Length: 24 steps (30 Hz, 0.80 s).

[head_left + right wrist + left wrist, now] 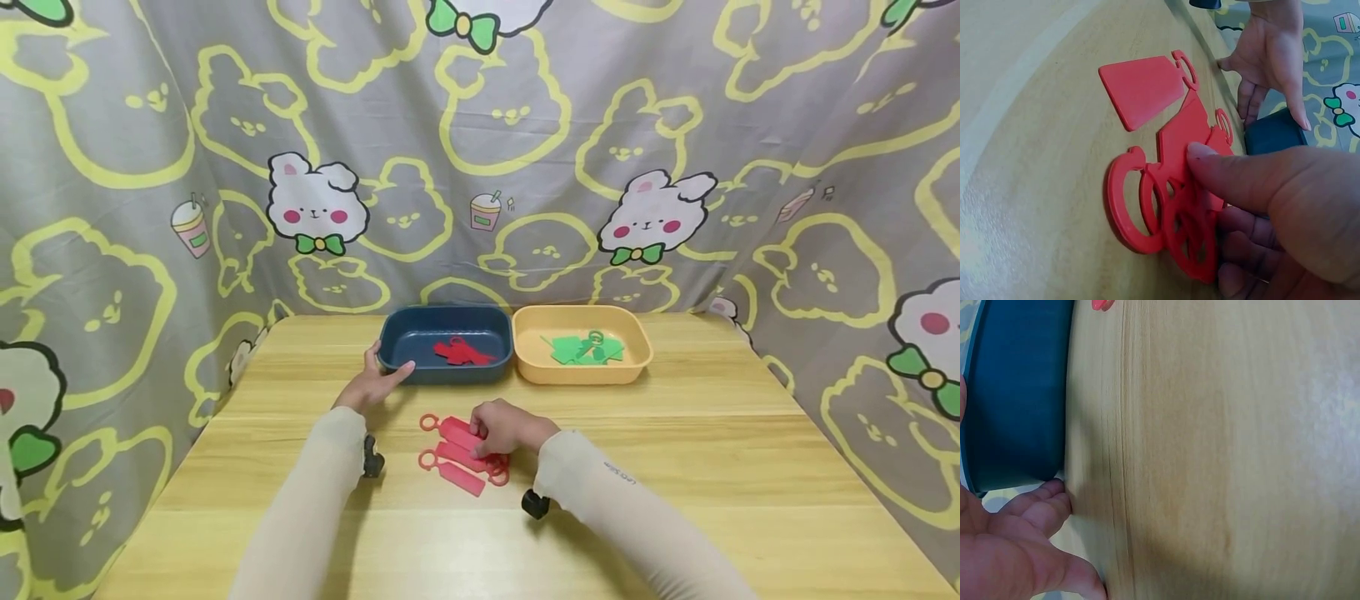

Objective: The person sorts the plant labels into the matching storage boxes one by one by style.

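Red flat tags with ring-shaped hooks lie in a loose, overlapping group at the middle of the table. My right hand is over the right side of this group. In the right wrist view, its thumb presses on the stacked tags and its other fingers curl at their edge, pinching some of them. How many are in the pinch is hidden. My left hand touches the left front corner of the blue bin, thumb stretched along the front, fingers spread at the left end.
Red pieces lie inside the blue bin. To its right stands a yellow bin holding green pieces. A patterned curtain hangs behind and beside the wooden table.
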Each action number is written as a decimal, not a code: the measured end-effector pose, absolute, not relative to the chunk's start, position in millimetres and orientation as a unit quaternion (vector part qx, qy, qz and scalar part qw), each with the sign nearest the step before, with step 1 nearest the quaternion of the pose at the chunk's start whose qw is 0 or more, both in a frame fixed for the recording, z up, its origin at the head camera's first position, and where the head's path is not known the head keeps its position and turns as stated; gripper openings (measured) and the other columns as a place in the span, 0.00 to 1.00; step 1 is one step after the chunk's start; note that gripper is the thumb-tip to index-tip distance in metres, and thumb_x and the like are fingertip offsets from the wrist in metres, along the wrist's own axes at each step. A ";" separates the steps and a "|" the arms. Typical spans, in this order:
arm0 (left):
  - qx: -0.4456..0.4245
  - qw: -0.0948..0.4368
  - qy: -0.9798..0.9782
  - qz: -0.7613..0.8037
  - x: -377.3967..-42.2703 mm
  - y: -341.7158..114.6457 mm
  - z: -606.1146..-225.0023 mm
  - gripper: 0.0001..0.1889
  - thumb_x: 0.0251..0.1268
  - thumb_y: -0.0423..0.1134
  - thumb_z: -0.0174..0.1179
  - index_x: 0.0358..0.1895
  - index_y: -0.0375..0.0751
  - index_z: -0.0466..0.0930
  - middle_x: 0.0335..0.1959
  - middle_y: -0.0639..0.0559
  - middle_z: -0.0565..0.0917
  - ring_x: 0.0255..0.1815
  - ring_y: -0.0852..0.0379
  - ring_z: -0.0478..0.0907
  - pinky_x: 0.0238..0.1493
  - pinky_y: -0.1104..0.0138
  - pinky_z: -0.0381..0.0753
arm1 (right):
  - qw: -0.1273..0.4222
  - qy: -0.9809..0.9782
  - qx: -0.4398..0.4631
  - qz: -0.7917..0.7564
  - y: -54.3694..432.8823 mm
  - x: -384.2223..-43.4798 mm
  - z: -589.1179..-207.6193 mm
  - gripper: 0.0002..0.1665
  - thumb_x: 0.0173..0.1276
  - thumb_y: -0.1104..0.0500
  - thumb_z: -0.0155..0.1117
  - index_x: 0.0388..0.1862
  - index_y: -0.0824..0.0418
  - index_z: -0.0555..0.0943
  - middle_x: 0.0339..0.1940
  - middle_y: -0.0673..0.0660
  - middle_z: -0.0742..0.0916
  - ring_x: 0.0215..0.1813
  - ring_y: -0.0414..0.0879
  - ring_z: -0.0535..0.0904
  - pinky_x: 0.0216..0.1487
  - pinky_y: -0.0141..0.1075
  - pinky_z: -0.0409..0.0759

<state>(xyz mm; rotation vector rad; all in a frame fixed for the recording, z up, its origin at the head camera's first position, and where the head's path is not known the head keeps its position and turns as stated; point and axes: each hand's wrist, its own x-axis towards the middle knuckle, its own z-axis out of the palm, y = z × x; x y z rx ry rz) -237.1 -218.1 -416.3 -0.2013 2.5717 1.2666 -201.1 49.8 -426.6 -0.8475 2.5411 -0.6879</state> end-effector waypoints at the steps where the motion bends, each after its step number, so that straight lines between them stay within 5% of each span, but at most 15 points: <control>1: -0.068 0.133 0.887 0.437 -237.2 -218.1 -416.4 0.51 0.65 0.67 0.51 0.75 0.54 0.24 0.70 0.22 0.57 0.67 0.27 0.59 0.67 0.43 0.55 | 0.186 0.902 -0.303 -0.246 50.1 -201.2 -426.1 0.15 0.56 0.57 0.77 0.31 0.57 0.77 0.25 0.49 0.78 0.31 0.41 0.73 0.35 0.33 0.73; 16: -0.050 0.134 0.887 0.438 -236.1 -219.9 -416.8 0.52 0.65 0.68 0.50 0.75 0.53 0.21 0.69 0.21 0.58 0.64 0.27 0.64 0.66 0.44 0.59 | 0.183 0.864 -0.294 -0.366 61.6 -215.3 -427.4 0.08 0.67 0.61 0.67 0.37 0.60 0.76 0.17 0.52 0.82 0.18 0.44 0.77 0.27 0.33 0.75; 24: -0.053 0.133 0.892 0.429 -237.2 -220.3 -417.4 0.54 0.62 0.72 0.49 0.75 0.54 0.22 0.67 0.20 0.59 0.62 0.27 0.66 0.65 0.44 0.60 | 0.180 0.857 -0.290 -0.385 64.8 -220.7 -417.9 0.07 0.70 0.60 0.63 0.41 0.63 0.76 0.19 0.56 0.85 0.20 0.44 0.77 0.37 0.34 0.77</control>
